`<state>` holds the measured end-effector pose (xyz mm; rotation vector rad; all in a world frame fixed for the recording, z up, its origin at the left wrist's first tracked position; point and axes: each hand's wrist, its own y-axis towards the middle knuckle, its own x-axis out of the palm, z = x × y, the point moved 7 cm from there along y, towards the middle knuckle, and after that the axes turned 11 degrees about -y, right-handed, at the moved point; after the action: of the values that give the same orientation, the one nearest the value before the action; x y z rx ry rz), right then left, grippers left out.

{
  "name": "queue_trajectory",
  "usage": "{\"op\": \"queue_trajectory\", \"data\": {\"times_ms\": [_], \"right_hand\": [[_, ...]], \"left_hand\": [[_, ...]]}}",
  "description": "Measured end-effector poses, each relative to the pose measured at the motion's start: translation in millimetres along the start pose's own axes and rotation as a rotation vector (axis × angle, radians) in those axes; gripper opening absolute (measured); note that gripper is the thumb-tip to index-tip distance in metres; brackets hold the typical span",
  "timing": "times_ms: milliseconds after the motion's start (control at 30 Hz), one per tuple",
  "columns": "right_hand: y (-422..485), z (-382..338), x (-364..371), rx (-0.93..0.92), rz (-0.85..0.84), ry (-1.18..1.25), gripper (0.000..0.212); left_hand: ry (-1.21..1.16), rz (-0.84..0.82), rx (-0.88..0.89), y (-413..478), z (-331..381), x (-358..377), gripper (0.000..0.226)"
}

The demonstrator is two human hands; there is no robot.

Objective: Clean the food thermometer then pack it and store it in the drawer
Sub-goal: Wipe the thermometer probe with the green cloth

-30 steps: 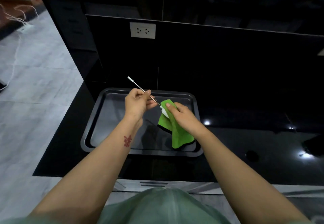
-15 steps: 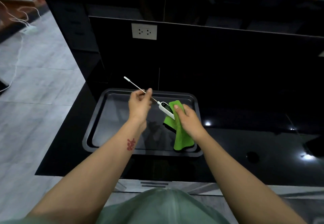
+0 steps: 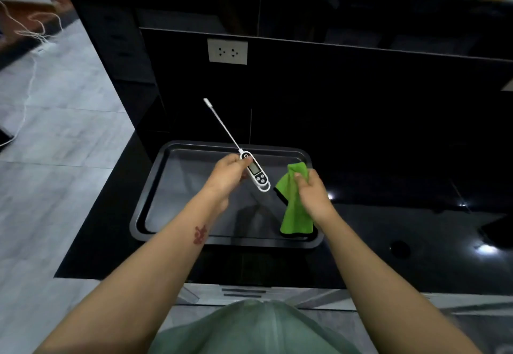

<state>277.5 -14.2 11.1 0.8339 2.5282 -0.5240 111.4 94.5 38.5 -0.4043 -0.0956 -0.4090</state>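
From the head camera, a dark, shallow rectangular tray [image 3: 244,241] with rounded corners and a raised rim sits on a glossy black bench [image 3: 388,229]. Its smooth floor reflects the arms above it. The only thing reaching into the tray is the lower end of a bright green cloth [image 3: 294,212], soft and creased with a dark edge, which hangs down to the near right corner; whether it touches the tray floor cannot be told. The right hand [image 3: 313,192] grips the bunched top of this cloth, its fingers curled round the fabric and its thumb laid over the top. The food thermometer [image 3: 256,172] is held in the air over the tray's far half by the left hand [image 3: 227,177], whose fingers [image 3: 245,162] pinch the upper end of its slim white plastic body. The small grey display and round buttons face the camera, and a thin loop closes the lower end. A thin, straight metal probe [image 3: 224,129] slants up and away to the left, ending in a small white cap. The thermometer's loop is just beside the cloth and does not touch it. A pale double socket [image 3: 227,51] sits on the black wall behind the bench, and grey stone tiles [image 3: 55,159] lie to the left.
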Motion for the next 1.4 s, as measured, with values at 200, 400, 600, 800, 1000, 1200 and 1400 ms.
{"op": "queue_trajectory", "data": {"times_ms": [200, 400, 600, 800, 1000, 1200, 1400], "right_hand": [[10.6, 4.8, -16.3, 0.109, -0.024, 0.205, 0.014], [20.2, -7.3, -26.6, 0.042, 0.035, 0.319, 0.019], [24.9, -31.2, -30.8, -0.007, 0.039, 0.467, 0.022], [23.1, -35.8, -10.6, -0.014, 0.023, 0.390, 0.019], [35.6, -33.1, -33.4, -0.001, 0.101, 0.362, 0.016], [27.9, -23.1, -4.4, -0.028, 0.049, 0.285, 0.021], [27.4, -21.4, -5.9, -0.038, 0.079, 0.206, 0.021]], "left_hand": [[-0.024, -0.293, -0.239, -21.6, -6.3, 11.0, 0.007], [0.061, -0.450, -0.263, -32.0, -12.0, 15.3, 0.023], [0.167, -0.492, -0.254, -37.9, -19.7, 21.0, 0.017], [0.217, -0.524, -0.236, -39.3, -20.8, 26.8, 0.015], [0.262, -0.491, -0.214, -37.0, -16.9, 20.6, 0.024], [0.299, -0.433, -0.139, -28.3, -9.0, 23.6, 0.029], [0.341, -0.427, -0.135, -24.7, -9.2, 20.9, 0.030]]}}
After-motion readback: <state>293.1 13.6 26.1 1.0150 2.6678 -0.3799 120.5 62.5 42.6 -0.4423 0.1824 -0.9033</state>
